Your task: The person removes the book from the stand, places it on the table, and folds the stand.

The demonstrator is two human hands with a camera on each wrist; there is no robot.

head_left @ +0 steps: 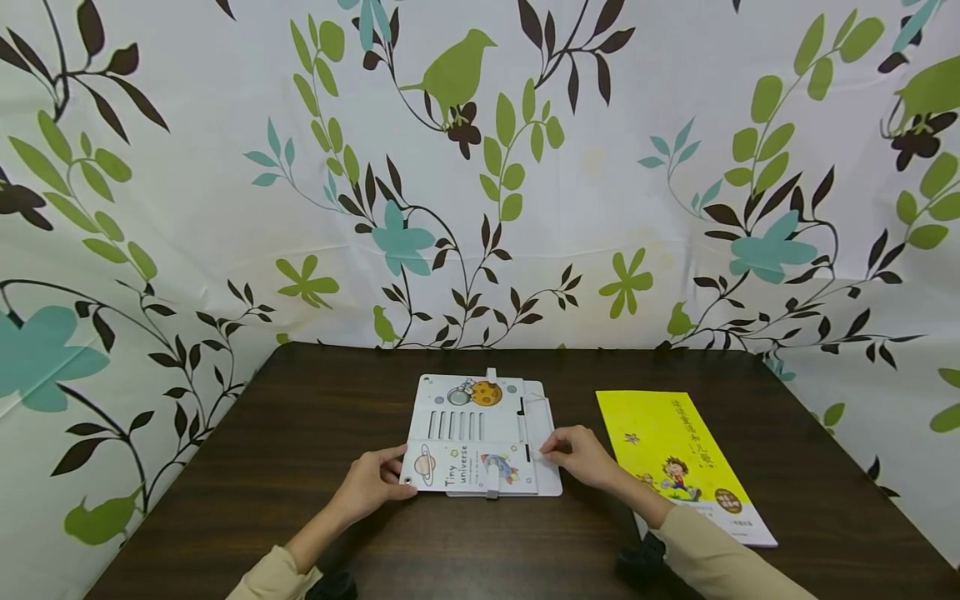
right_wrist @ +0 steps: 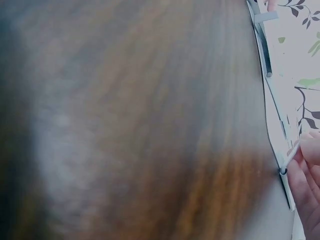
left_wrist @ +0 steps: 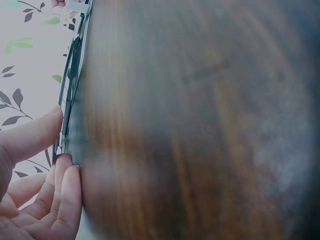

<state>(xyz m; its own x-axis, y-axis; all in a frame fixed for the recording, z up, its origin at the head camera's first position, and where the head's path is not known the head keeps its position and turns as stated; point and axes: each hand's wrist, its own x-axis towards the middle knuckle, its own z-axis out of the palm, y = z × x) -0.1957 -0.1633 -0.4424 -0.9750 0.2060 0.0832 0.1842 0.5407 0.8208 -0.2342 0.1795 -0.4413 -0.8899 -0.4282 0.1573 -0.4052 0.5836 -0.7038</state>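
Observation:
A white folding book stand (head_left: 457,454) printed with planets and "Tiny universe" lies at mid-table in the head view. My left hand (head_left: 369,485) grips its near left corner, thumb above the edge and fingers below, as the left wrist view shows. At the stand's right side, my right hand (head_left: 581,455) pinches a thin white piece (right_wrist: 292,152) between thumb and fingers, beside the white back panel (head_left: 551,475) that juts out there. Small white clips sit on the stand's far edge (head_left: 491,375) and near edge (head_left: 492,483).
To the right, a yellow book (head_left: 648,433) with a cartoon child on its cover lies on the dark wooden table (head_left: 360,383), partly under the right forearm. A patterned cloth (head_left: 570,167) with leaves and birds hangs behind the table.

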